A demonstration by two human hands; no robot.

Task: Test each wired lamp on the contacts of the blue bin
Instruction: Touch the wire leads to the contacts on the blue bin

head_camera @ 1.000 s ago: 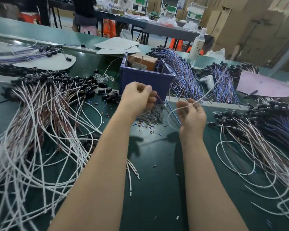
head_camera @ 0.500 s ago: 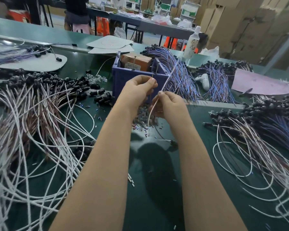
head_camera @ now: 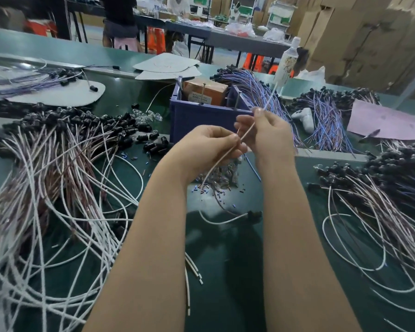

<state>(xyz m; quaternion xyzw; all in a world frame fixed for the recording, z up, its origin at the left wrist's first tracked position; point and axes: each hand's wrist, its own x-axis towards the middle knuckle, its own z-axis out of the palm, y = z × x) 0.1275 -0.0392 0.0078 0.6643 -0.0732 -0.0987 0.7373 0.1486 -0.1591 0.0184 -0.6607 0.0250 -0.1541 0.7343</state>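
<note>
Just in front of the blue bin (head_camera: pixel 197 121), a left hand (head_camera: pixel 209 144) and right hand (head_camera: pixel 266 135) both pinch one white lamp lead (head_camera: pixel 217 165), held slanting. Inside the bin sits a brown box (head_camera: pixel 205 88), its label (head_camera: pixel 199 98) too blurred to read.

Both hands pinch one white wire (head_camera: pixel 269 98), left hand (head_camera: pixel 209 149) below right hand (head_camera: pixel 271 135), in front of the blue bin (head_camera: pixel 197 118)
</note>
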